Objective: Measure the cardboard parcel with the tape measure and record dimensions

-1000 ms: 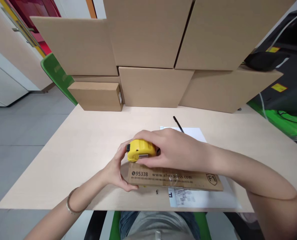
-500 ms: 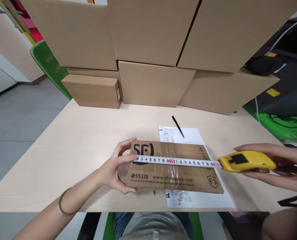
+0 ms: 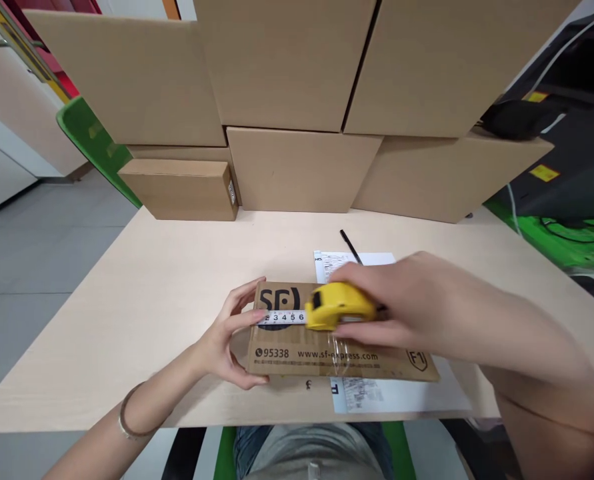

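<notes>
A flat brown cardboard box (image 3: 287, 363) with SF print and clear tape lies in front of me on the table. My left hand (image 3: 234, 337) grips its left end, thumb on top pressing the end of the white tape blade (image 3: 287, 317). Wrapped in my right hand (image 3: 391, 300) is a yellow tape measure (image 3: 339, 307), held over the middle of the box. Only a short length of blade shows, up to about the 6 mark. My right hand and forearm cover the box's upper right part.
Printed paper (image 3: 401, 397) lies under the box, with a black pen (image 3: 351, 245) on its far edge. Large cardboard boxes (image 3: 297, 170) are stacked along the back. A smaller box (image 3: 181, 190) stands at the back left. Past the left edge is a green chair (image 3: 94, 143).
My right hand has moved left with the tape measure, from beyond the box's right end to over its middle. The exposed blade has become much shorter. My left hand keeps its grip.
</notes>
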The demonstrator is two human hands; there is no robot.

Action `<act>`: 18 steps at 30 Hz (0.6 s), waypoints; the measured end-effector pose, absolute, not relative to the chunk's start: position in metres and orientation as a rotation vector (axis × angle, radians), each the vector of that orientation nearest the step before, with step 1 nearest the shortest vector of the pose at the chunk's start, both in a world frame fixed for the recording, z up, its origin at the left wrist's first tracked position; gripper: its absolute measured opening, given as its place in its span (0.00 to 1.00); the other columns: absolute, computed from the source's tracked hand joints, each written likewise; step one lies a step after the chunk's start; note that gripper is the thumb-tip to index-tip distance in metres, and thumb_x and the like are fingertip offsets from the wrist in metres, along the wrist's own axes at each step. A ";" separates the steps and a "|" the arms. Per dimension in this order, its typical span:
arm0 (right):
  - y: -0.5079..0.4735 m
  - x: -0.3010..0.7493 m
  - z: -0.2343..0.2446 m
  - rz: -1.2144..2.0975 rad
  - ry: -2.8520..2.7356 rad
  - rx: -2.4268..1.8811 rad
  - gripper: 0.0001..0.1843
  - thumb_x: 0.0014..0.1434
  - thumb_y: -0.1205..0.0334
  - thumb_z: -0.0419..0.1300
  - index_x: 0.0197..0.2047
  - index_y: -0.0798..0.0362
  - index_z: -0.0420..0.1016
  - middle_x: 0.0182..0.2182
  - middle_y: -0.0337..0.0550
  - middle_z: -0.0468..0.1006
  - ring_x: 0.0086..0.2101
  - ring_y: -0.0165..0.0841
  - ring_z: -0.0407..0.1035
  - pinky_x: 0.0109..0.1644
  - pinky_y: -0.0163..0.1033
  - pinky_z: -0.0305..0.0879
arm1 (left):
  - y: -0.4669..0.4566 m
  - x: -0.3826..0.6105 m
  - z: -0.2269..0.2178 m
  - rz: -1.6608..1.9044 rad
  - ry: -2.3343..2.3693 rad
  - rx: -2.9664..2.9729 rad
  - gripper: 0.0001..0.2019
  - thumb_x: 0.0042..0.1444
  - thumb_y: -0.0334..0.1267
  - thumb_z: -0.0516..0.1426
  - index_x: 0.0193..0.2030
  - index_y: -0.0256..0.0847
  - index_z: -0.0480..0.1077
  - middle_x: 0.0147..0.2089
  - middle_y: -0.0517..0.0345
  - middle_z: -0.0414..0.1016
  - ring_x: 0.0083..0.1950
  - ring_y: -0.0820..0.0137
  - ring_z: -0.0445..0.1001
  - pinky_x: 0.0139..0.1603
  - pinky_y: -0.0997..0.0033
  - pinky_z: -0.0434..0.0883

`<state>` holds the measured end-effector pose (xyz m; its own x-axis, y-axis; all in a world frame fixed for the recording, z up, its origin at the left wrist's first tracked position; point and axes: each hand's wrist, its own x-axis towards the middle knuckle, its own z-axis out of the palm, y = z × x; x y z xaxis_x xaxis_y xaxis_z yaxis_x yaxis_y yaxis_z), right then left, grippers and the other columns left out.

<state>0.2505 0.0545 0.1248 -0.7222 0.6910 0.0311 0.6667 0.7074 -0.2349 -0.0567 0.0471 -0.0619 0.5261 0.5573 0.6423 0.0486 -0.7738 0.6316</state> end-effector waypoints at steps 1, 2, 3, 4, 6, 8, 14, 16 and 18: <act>0.058 0.230 0.124 0.251 -2.855 -1.057 0.17 0.63 0.43 0.63 0.41 0.48 0.72 0.24 0.33 0.78 0.18 0.31 0.67 0.21 0.38 0.50 | 0.046 -0.057 -0.065 1.214 0.504 2.199 0.54 0.40 0.49 0.74 0.73 0.61 0.53 0.76 0.48 0.48 0.76 0.37 0.50 0.72 0.34 0.58; 0.061 0.213 0.123 0.220 -2.891 -1.000 0.16 0.65 0.46 0.63 0.44 0.50 0.72 0.29 0.36 0.81 0.22 0.33 0.70 0.23 0.38 0.50 | 0.045 -0.058 -0.067 1.222 0.523 2.171 0.57 0.39 0.50 0.74 0.75 0.61 0.50 0.76 0.48 0.49 0.76 0.38 0.51 0.72 0.34 0.57; 0.062 0.200 0.121 0.183 -2.906 -0.913 0.15 0.66 0.49 0.62 0.47 0.52 0.71 0.32 0.38 0.82 0.24 0.34 0.72 0.23 0.39 0.49 | 0.044 -0.057 -0.069 1.239 0.543 2.133 0.60 0.38 0.51 0.74 0.76 0.61 0.47 0.76 0.47 0.50 0.75 0.37 0.52 0.72 0.34 0.57; 0.062 0.192 0.118 0.142 -2.920 -0.838 0.15 0.68 0.51 0.60 0.50 0.53 0.71 0.36 0.40 0.83 0.27 0.35 0.74 0.24 0.39 0.49 | 0.042 -0.057 -0.069 1.253 0.571 2.091 0.62 0.38 0.52 0.74 0.76 0.61 0.44 0.76 0.47 0.51 0.75 0.37 0.53 0.72 0.34 0.57; 0.059 0.188 0.115 0.048 -2.895 -0.694 0.13 0.71 0.55 0.58 0.53 0.52 0.70 0.39 0.40 0.84 0.30 0.35 0.77 0.24 0.39 0.50 | 0.040 -0.054 -0.066 1.260 0.645 2.009 0.61 0.38 0.53 0.74 0.76 0.61 0.45 0.74 0.48 0.54 0.74 0.37 0.55 0.72 0.33 0.56; 0.055 0.197 0.114 -0.069 -2.763 -0.684 0.13 0.71 0.53 0.56 0.54 0.50 0.71 0.38 0.38 0.84 0.29 0.34 0.77 0.23 0.40 0.51 | 0.038 -0.050 -0.058 1.266 0.711 1.938 0.53 0.41 0.52 0.72 0.73 0.60 0.53 0.72 0.49 0.57 0.73 0.37 0.56 0.71 0.35 0.57; 0.044 0.245 0.115 0.119 -2.181 -1.095 0.23 0.62 0.44 0.66 0.54 0.47 0.71 0.30 0.34 0.83 0.21 0.29 0.70 0.25 0.37 0.63 | 0.036 -0.036 -0.044 1.151 0.917 1.348 0.33 0.56 0.58 0.62 0.64 0.48 0.62 0.60 0.48 0.68 0.61 0.49 0.69 0.61 0.51 0.69; 0.041 0.252 0.101 0.402 -2.208 -1.156 0.26 0.59 0.47 0.68 0.57 0.45 0.71 0.25 0.30 0.80 0.18 0.27 0.67 0.22 0.35 0.61 | 0.037 -0.032 -0.048 1.036 0.986 1.172 0.30 0.60 0.57 0.59 0.64 0.46 0.61 0.59 0.48 0.69 0.59 0.52 0.71 0.58 0.53 0.70; 0.038 0.253 0.081 0.625 -2.262 -1.203 0.24 0.57 0.49 0.70 0.54 0.45 0.73 0.21 0.29 0.77 0.17 0.28 0.66 0.19 0.34 0.59 | 0.039 -0.031 -0.054 0.985 1.031 1.116 0.28 0.63 0.57 0.56 0.64 0.45 0.60 0.60 0.47 0.69 0.60 0.52 0.70 0.60 0.52 0.68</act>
